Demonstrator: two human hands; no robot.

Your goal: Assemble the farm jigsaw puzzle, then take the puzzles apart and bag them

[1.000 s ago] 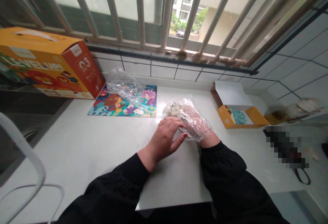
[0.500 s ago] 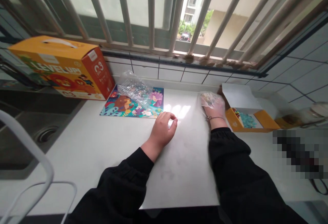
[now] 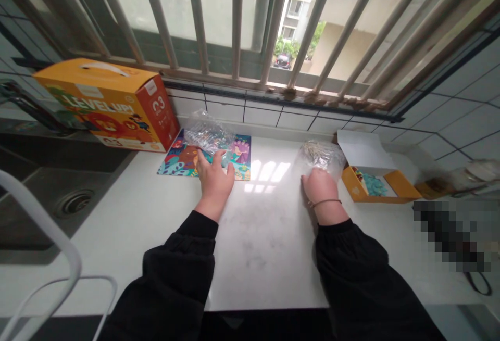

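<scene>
My left hand (image 3: 215, 182) reaches over the near edge of a colourful animal picture board (image 3: 175, 166), its fingers spread. Its fingertips are close to a crumpled clear plastic bag (image 3: 209, 131) lying on the board; whether they touch is unclear. My right hand (image 3: 322, 190), with a thin bracelet at the wrist, is closed on the near side of a second clear plastic bag (image 3: 321, 152) with small pieces inside. This bag rests on the white counter, and the plastic hides most of those fingers.
At the back left stands an orange carton (image 3: 113, 106) with a handle, beside a dark sink (image 3: 39, 190). An open yellow box (image 3: 402, 187) with teal pieces sits at right. A white cable-like loop (image 3: 62, 242) crosses the left foreground. Barred windows line the back.
My left hand has moved left and forward onto the board, its curled fingers now spread. The right hand stays at its bag, which sits slightly lower over the fingers, and the wrist has come back towards me.
</scene>
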